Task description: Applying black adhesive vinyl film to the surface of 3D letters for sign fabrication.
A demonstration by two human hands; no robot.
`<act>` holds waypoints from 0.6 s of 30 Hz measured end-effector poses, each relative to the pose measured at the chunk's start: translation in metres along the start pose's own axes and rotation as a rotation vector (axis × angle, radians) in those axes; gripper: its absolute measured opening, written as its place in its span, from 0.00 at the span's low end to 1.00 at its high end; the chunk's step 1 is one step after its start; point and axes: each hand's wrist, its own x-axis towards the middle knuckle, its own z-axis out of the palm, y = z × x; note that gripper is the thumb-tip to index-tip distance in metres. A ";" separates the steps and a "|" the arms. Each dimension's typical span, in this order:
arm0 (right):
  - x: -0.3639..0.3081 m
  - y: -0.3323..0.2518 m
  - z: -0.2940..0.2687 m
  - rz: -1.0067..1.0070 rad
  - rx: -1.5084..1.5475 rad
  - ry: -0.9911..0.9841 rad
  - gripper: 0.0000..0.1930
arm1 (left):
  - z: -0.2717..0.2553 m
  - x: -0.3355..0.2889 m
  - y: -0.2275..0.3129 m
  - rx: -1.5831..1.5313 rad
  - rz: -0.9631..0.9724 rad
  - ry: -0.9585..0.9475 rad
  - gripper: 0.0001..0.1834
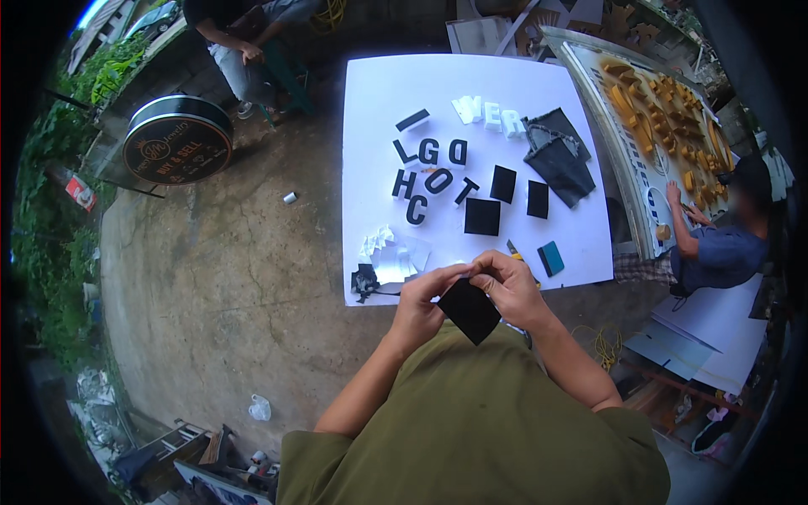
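Note:
My left hand [422, 300] and my right hand [513, 293] are both closed at the upper corner of a black square piece [471, 313], held near my body at the table's front edge. The fingertips of both hands meet there and partly cover that corner. Beyond them, several black-faced cut-out letters [415, 210] lie on the white table [379, 93], with white letters [492, 117] farther back. Three more black squares [482, 217] lie right of the black letters. Just beyond my right hand are a yellow utility knife [512, 249] and a teal and black flat card [550, 258].
Crumpled white scraps [379, 244] sit at the table's front left; dark sheet material [560, 156] lies at its right. A co-worker [720, 227] leans over a board of orange-yellow shapes [665, 109]. Another person sits at the back left, near a round sign [178, 141].

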 end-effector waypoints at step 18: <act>0.002 0.019 0.008 -0.193 0.074 0.202 0.02 | 0.033 -0.013 -0.017 -0.041 0.051 0.254 0.06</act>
